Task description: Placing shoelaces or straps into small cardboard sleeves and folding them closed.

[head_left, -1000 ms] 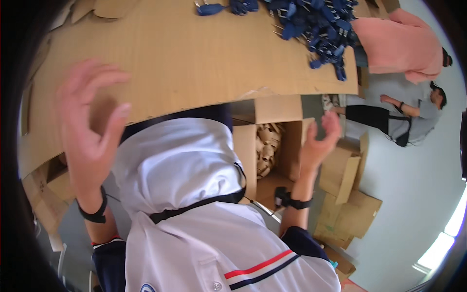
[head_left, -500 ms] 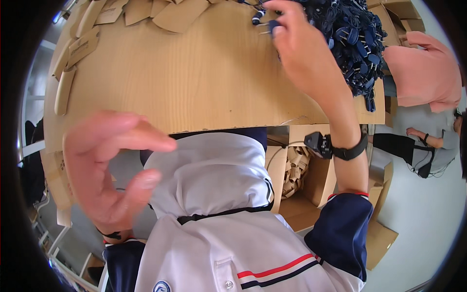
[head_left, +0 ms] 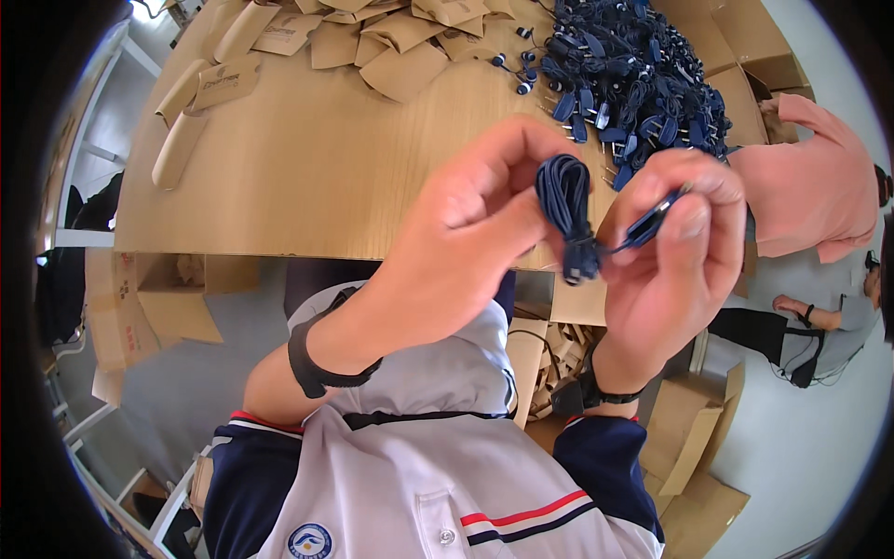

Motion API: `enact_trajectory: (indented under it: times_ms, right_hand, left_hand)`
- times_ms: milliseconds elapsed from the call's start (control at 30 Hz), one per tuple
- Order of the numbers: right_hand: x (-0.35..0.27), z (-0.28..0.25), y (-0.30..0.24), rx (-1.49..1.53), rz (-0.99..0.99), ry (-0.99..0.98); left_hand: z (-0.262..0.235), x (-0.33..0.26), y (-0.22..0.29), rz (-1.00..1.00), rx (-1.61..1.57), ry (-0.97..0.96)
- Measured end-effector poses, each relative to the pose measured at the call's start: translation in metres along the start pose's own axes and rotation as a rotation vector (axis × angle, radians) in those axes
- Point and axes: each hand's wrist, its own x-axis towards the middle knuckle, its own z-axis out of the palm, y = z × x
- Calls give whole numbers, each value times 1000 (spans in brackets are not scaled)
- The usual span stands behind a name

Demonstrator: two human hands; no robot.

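Note:
Above the table's front edge my two hands are close together. My left hand (head_left: pixel 456 233) pinches a coiled dark blue cable (head_left: pixel 566 210), folded in loops and gathered tight near its lower end. Between the thumb and fingers of my right hand (head_left: pixel 684 270) is a flat dark blue plug piece (head_left: pixel 652 222), tilted, with a short lead running to the coil. Beyond my hands lies a large heap of similar dark blue cables and two-pin plugs (head_left: pixel 643 70). A few earbuds (head_left: pixel 524 74) lie at the heap's left edge.
Flat brown card sleeves (head_left: pixel 400 70) lie along the table's far side, with several more at the left (head_left: pixel 182 149). A carton of small cardboard pieces (head_left: pixel 563 359) stands below the table edge. Other cartons (head_left: pixel 689 424) are on the floor. Another person (head_left: pixel 801 177) is at the right.
My right hand has come back from the heap with a coiled cable and its plug piece. My left hand, empty before, has moved right and now grips the coil.

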Motion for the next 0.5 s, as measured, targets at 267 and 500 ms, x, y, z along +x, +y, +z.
enact_trajectory:
  times_ms: [267,500]
  right_hand:
    - [-23,17,-2,136,395,33]
    - [-11,-4,25,-135,-34,-24]
  left_hand:
    - [3,-8,11,96,146,169]
    - [-27,-17,8,222,849,35]
